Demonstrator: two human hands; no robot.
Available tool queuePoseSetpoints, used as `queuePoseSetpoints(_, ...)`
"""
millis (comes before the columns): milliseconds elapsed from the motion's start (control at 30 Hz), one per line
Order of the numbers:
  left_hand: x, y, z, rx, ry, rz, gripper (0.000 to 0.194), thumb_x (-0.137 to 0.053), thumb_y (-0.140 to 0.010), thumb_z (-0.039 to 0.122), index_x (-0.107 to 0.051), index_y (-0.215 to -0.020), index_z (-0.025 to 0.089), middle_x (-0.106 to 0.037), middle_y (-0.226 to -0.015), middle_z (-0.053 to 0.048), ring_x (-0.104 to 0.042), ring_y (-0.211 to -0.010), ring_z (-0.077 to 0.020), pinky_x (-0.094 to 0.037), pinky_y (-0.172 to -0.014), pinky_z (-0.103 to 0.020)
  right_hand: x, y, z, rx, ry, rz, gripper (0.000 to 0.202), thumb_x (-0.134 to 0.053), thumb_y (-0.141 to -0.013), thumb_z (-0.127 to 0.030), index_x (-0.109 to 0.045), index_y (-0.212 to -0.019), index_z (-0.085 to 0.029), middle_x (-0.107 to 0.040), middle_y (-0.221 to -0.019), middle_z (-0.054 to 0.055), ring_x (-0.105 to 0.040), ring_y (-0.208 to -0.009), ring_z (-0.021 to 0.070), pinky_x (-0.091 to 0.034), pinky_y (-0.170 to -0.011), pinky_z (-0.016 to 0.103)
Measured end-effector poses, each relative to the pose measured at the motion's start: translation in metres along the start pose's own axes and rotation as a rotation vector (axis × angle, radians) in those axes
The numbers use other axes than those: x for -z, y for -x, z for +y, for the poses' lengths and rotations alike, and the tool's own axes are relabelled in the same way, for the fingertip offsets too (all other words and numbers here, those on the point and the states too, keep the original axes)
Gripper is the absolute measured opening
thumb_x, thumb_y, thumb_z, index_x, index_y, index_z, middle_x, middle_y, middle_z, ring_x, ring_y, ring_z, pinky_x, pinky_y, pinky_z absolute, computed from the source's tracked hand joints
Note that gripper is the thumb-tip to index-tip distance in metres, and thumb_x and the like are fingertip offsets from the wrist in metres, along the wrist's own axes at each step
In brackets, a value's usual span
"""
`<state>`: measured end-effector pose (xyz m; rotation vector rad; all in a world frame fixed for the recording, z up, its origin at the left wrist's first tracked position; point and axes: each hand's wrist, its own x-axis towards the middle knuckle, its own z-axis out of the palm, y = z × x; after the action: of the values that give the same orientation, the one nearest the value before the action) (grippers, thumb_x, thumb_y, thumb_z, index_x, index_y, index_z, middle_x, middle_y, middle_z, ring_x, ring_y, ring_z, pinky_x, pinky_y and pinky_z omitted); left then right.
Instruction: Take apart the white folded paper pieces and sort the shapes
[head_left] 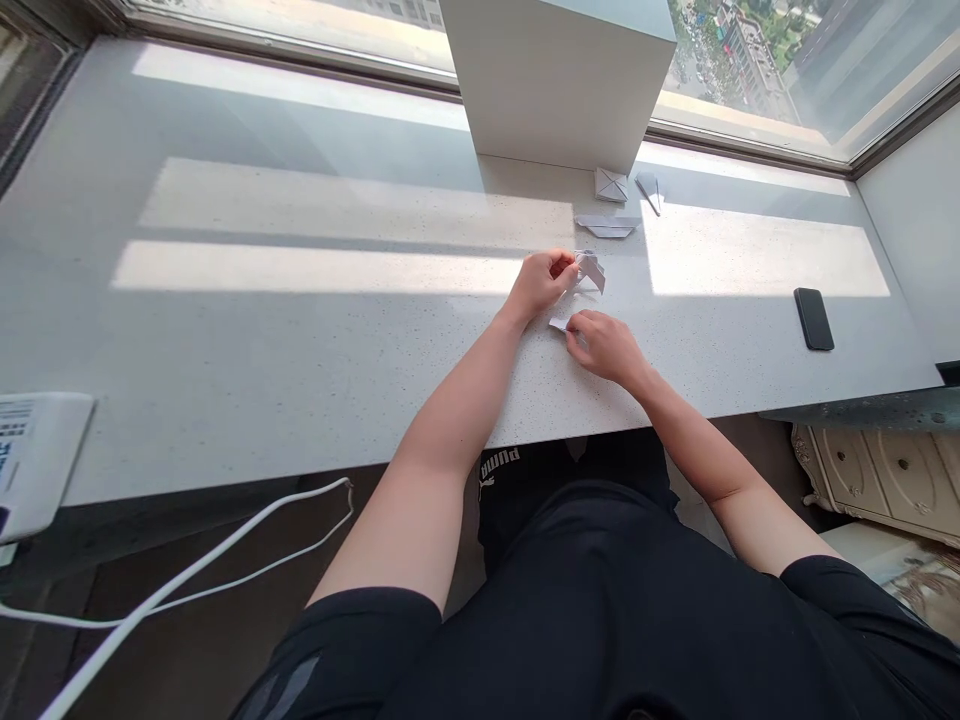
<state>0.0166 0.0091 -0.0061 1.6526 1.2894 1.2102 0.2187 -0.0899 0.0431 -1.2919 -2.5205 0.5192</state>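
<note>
Over the pale speckled counter (300,385), my left hand (544,283) pinches the edge of a folded white paper (592,270), which shows bent flaps and creases. Closer to my body, my right hand (604,345) has its fingers together at a small white paper piece (557,324) that sticks out to the left of the fingertips. Whether this piece joins the folded paper above it I cannot tell. Just beyond my hands lies a long, flat folded paper (607,228) with slanted ends. Behind that sit a square folded paper (611,186) with crossing creases and a narrow pointed one (650,193).
A large white box-shaped block (562,90) stands at the window behind the papers. To the right lies a black phone (814,319). A white device (41,460) is at the left front edge, and a white cable (225,545) hangs below the counter.
</note>
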Motion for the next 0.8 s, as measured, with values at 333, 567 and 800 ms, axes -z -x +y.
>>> queuePoseSetpoints(333,0.002,-0.005,0.000,0.020,0.000,-0.051,0.012,-0.079,-0.113,0.037,-0.080,-0.107,0.027,-0.092,-0.105,-0.008,-0.082,-0.094,-0.0257,-0.066,-0.091,-0.040,0.017,-0.036,0.073,-0.304,-0.571,0.403,0.035,-0.077,-0.112,-0.060,-0.087,-0.108,-0.026,-0.089,-0.108,0.008,-0.080,-0.098,0.0256,-0.068,-0.098,0.046)
queuePoseSetpoints(567,0.003,-0.005,-0.002,-0.006,0.010,-0.046,0.019,-0.080,-0.110,0.045,-0.080,-0.104,0.027,-0.091,-0.104,-0.010,-0.080,-0.092,-0.0265,-0.067,-0.090,-0.042,0.018,-0.042,0.074,-0.365,-0.564,0.424,0.033,-0.081,-0.110,-0.061,-0.083,-0.105,-0.028,-0.092,-0.111,0.008,-0.080,-0.096,0.0258,-0.068,-0.094,0.045)
queuePoseSetpoints(800,0.004,-0.004,0.004,0.016,0.005,-0.066,0.016,-0.076,-0.113,0.040,-0.083,-0.109,0.026,-0.093,-0.109,-0.011,-0.084,-0.096,-0.0284,-0.067,-0.092,-0.044,0.017,-0.038,0.076,-0.368,-0.544,0.429,0.037,-0.082,-0.110,-0.065,-0.082,-0.105,-0.028,-0.092,-0.112,0.009,-0.079,-0.095,0.0254,-0.067,-0.091,0.045)
